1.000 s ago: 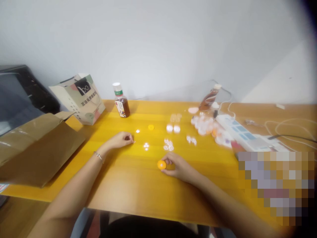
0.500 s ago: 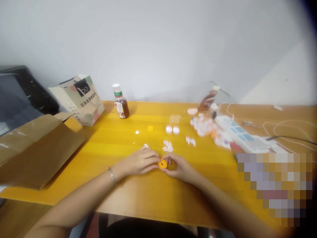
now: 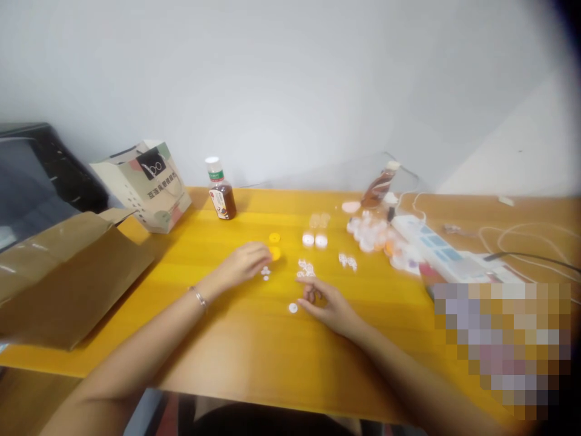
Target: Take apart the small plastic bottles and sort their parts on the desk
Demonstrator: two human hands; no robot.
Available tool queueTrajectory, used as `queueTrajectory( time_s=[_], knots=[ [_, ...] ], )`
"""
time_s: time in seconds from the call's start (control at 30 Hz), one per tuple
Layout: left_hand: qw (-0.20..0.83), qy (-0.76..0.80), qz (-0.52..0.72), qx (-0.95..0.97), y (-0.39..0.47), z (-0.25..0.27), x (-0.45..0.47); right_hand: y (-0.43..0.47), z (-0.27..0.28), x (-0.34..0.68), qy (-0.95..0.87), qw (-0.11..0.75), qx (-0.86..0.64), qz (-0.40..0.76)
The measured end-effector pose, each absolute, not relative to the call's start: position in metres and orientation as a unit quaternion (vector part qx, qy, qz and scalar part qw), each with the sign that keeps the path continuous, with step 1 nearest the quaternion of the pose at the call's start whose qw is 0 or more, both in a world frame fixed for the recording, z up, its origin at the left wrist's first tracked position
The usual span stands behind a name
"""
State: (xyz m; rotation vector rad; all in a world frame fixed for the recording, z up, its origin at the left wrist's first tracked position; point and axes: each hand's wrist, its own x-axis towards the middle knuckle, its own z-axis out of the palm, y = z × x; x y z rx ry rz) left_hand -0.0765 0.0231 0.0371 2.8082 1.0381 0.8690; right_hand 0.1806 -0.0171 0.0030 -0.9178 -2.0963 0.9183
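My left hand (image 3: pixel 247 263) reaches over the middle of the table, its fingers pinched on a round yellow disc (image 3: pixel 275 253). Just beyond it lies a second yellow disc (image 3: pixel 275 237) with a hole at its centre. Small white pieces (image 3: pixel 265 272) rest beneath my left fingertips. My right hand (image 3: pixel 330 304) is low over the table, thumb and index finger apart, the other fingers curled. By its thumb tip lies a small white disc (image 3: pixel 293 308); blur hides whether they touch. Several white patterned pieces (image 3: pixel 305 269) sit beyond the right index finger.
Two white round pieces (image 3: pixel 315 240) and more white patterned pieces (image 3: pixel 348 261) lie farther back. At right are a heap of pale parts (image 3: pixel 370 232), a brown bottle (image 3: pixel 380 184) and a power strip (image 3: pixel 431 242). Left stand a labelled bottle (image 3: pixel 222 197), paper bag (image 3: pixel 157 188) and cardboard box (image 3: pixel 86 278).
My left hand has moved forward and left with the yellow disc, away from my right hand. A white disc now shows on the table where the hands met. My right fingers have parted.
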Motion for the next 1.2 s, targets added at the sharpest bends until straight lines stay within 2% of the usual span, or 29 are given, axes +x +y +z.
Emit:
queueTrajectory(
  time_s=[0.13,0.4,0.7,0.97,1.2],
  knots=[
    [0.034,0.437,0.206,0.875,0.074,0.038,-0.098,-0.017,0.001,0.181,-0.806,0.335,-0.348,0.341],
    [0.047,0.449,0.169,0.876,0.107,0.023,-0.094,-0.016,-0.001,0.182,-0.817,0.322,-0.342,0.334],
    [0.064,0.472,0.198,0.857,0.088,0.026,-0.109,-0.017,0.001,0.182,-0.817,0.315,-0.347,0.337],
    [0.141,0.484,0.201,0.84,0.066,0.015,-0.114,-0.016,0.003,0.181,-0.817,0.302,-0.355,0.34],
    [0.119,0.473,0.266,0.832,0.034,0.034,-0.086,-0.014,0.001,0.181,-0.797,0.319,-0.381,0.343]
  ],
)
